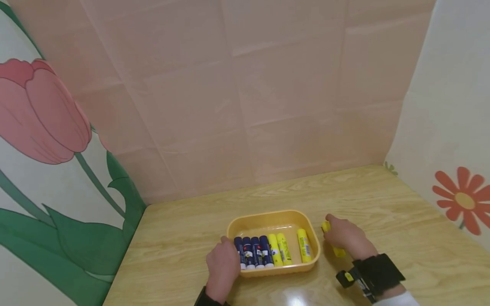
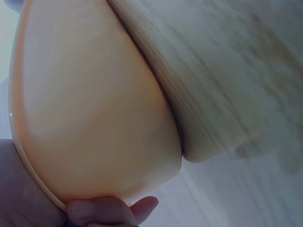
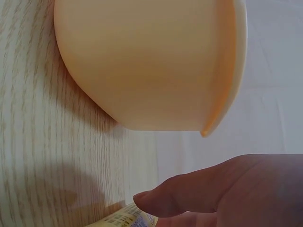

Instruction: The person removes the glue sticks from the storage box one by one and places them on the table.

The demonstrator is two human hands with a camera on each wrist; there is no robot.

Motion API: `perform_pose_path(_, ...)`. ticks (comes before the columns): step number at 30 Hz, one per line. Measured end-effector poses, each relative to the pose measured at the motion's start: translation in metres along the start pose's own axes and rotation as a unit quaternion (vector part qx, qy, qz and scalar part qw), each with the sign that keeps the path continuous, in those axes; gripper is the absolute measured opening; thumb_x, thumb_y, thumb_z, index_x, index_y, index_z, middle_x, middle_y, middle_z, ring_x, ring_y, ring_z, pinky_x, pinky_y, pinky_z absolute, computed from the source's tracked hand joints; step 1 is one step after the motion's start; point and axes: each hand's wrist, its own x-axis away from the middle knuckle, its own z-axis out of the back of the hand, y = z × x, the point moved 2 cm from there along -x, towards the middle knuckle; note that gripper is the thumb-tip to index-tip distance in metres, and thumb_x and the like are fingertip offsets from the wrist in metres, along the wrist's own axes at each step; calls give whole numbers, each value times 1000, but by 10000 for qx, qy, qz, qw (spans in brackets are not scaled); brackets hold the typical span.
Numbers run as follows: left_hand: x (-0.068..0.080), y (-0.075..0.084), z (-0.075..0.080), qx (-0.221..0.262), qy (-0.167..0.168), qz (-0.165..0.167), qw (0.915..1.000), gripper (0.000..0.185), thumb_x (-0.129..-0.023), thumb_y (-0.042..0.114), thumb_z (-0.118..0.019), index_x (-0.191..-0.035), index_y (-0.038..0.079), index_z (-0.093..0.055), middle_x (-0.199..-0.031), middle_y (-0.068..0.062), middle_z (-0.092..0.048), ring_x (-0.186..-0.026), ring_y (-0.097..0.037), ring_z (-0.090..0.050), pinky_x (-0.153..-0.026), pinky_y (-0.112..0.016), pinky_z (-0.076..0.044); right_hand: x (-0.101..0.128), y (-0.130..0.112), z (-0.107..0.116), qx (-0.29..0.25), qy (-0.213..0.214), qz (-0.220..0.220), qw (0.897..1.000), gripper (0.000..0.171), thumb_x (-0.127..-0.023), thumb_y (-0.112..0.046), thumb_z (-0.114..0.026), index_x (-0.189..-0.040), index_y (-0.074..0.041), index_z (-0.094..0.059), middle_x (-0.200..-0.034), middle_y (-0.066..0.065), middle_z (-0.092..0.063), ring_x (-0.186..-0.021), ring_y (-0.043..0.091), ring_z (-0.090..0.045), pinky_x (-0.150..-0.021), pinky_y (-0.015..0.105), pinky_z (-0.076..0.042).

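Observation:
A yellow-orange tray [image 1: 268, 217] sits on the wooden table and holds several glue sticks: blue ones [image 1: 252, 251] on the left and yellow ones [image 1: 281, 248] beside them, with one more yellow stick [image 1: 304, 245] apart at the right. My left hand [image 1: 223, 267] grips the tray's near left corner; its fingertips [image 2: 113, 211] show under the tray wall [image 2: 94, 109]. My right hand [image 1: 346, 238] lies on the table just right of the tray, fingers curled over a yellow glue stick [image 1: 338, 251]. The stick's labelled end [image 3: 125, 218] shows under a finger [image 3: 189, 196], near the tray wall [image 3: 151, 61].
The wooden table [image 1: 402, 221] is boxed in by a pink paper back wall [image 1: 249, 93], a tulip panel [image 1: 46, 148] on the left and a flower panel [image 1: 455, 170] on the right. A black wrist strap [image 1: 377, 272] sits on my right forearm.

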Motion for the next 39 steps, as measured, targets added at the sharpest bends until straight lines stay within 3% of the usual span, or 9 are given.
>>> perform_pose_path(11, 0, 2, 1, -59, -25, 25, 10000, 21, -93, 18, -63, -97, -1, -55, -71, -14, -57, -63, -28, -61, -57, -44, -50, 0, 1, 0, -110, -168, -243, 9995, 68, -93, -22, -60, -143, 15, -32, -99, 23, -58, -79, 30, -55, -68, 42, -48)
perform_pose_path(18, 0, 2, 1, -83, -57, 30, 9999, 21, -93, 18, -64, -98, -1, -55, -72, -14, -57, -63, -28, -61, -57, -44, -50, 2, 2, -1, -123, -162, -218, 9996, 65, -93, -22, -60, -139, 16, -35, -91, 18, -57, -76, 29, -55, -64, 40, -47)
perform_pose_path(39, 0, 1, 0, -114, -119, 63, 9998, 23, -93, 19, -65, -98, -1, -55, -71, -14, -56, -62, -27, -60, -57, -43, -50, 4, 2, 1, -176, -109, -190, 9996, 64, -94, -23, -61, -139, 16, -36, -90, 16, -57, -74, 27, -55, -63, 37, -47)
